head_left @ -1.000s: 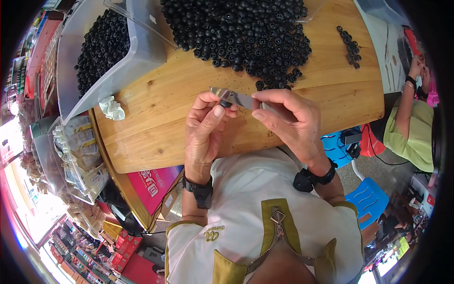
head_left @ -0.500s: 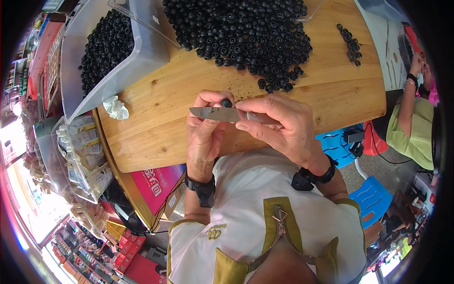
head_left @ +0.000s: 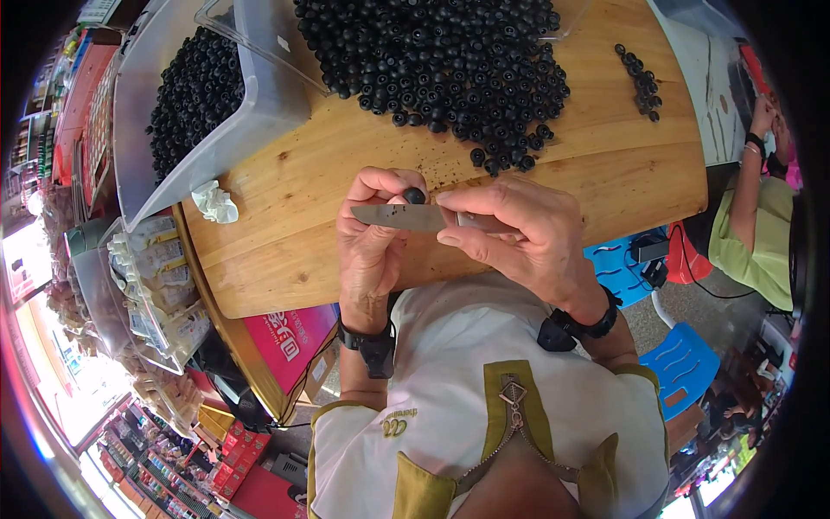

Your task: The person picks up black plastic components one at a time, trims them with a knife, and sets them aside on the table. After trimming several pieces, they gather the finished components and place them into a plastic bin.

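Between the fingers of my left hand (head_left: 373,229) is a small round black piece (head_left: 414,195), pinched near the fingertips. My right hand (head_left: 527,225) grips a knife (head_left: 399,217) whose silver blade points left, its flat side toward me. Small dark crumbs cling to the blade. The blade lies just below the black piece and over my left thumb; whether its edge touches the piece I cannot tell. Beyond my hands, a big heap of similar hollow black pieces (head_left: 450,69) covers the far part of the wooden table (head_left: 285,225).
At the far left stands a clear plastic bin (head_left: 251,95) with many black pieces inside. Near it lies a crumpled white tissue (head_left: 213,202). A short row of black pieces (head_left: 641,82) sits at the right. Another person's arm (head_left: 749,182) shows at the far right, beside blue chairs (head_left: 680,370).
The knife and my right hand have shifted slightly right. The black piece has turned a little in my left fingers. Both hands keep their grip.
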### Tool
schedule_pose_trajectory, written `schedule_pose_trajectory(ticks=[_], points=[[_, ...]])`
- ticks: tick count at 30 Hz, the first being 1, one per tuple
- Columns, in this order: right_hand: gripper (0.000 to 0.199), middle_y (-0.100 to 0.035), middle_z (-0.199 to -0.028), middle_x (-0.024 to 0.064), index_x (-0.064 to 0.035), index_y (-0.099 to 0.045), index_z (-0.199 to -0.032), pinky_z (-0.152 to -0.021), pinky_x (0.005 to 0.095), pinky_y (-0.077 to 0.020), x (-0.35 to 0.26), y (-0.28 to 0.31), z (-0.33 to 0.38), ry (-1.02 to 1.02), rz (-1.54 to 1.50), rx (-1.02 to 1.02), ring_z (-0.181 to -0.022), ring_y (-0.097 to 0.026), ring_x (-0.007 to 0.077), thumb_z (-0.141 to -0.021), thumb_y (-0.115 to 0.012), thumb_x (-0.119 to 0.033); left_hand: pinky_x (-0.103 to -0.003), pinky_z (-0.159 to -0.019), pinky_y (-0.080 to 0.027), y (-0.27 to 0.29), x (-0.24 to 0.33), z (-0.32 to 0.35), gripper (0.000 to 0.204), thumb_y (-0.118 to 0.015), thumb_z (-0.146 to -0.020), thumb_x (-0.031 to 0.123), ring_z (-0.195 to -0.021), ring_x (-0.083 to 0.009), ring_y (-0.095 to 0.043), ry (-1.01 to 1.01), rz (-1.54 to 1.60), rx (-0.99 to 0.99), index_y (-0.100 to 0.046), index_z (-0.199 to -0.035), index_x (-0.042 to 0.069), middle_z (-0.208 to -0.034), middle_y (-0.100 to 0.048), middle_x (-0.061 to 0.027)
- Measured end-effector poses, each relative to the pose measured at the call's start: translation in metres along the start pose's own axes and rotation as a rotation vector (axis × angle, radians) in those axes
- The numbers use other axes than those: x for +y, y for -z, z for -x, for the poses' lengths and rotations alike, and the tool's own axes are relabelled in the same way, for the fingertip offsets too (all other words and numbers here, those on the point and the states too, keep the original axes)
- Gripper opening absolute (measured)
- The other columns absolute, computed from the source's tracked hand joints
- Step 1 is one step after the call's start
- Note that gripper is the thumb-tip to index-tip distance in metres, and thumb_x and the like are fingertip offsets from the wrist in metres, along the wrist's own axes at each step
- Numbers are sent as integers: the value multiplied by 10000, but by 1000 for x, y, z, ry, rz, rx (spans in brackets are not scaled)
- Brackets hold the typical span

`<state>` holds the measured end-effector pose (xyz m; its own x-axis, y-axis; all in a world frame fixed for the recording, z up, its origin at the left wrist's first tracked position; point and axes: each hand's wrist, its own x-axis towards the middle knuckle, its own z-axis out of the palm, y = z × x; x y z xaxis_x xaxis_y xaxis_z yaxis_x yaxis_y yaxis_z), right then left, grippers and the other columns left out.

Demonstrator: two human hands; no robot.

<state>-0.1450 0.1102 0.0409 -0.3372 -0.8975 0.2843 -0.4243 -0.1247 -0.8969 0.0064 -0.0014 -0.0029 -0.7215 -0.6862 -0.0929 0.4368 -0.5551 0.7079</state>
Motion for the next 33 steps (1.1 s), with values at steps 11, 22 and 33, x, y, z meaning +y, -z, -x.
schedule_pose_trajectory(ticks=[11, 22, 33], points=[[265, -702, -854, 73, -8, -702, -1051, -587, 235, -502, -4, 12, -2, -107, -155, -71, -690, -634, 100, -802, -782, -48, -225, -664, -491, -4, 3, -2, 208, -717, -892, 116, -810, -148, -584, -33, -6, -70, -583, -1027, 33, -949, -605, -114], [183, -704, -889, 30, 10, -699, -1052, -702, 200, -470, 20, 45, 26, -350, 65, 251, -775, -588, 53, -875, -711, -37, -291, -687, -538, 4, 64, -18, 122, -668, -882, -8, -764, -174, -624, -584, -541, 4, -612, -989, 12, -938, -643, -153], [207, -698, -931, 14, 0, -685, -1106, -759, 197, -469, 44, 33, 38, -433, -45, 358, -833, -592, 52, -909, -689, -65, -260, -746, -520, -2, 105, -38, 167, -708, -791, -100, -860, -142, -619, -962, -1542, 338, -684, -914, 10, -1007, -674, -91]])
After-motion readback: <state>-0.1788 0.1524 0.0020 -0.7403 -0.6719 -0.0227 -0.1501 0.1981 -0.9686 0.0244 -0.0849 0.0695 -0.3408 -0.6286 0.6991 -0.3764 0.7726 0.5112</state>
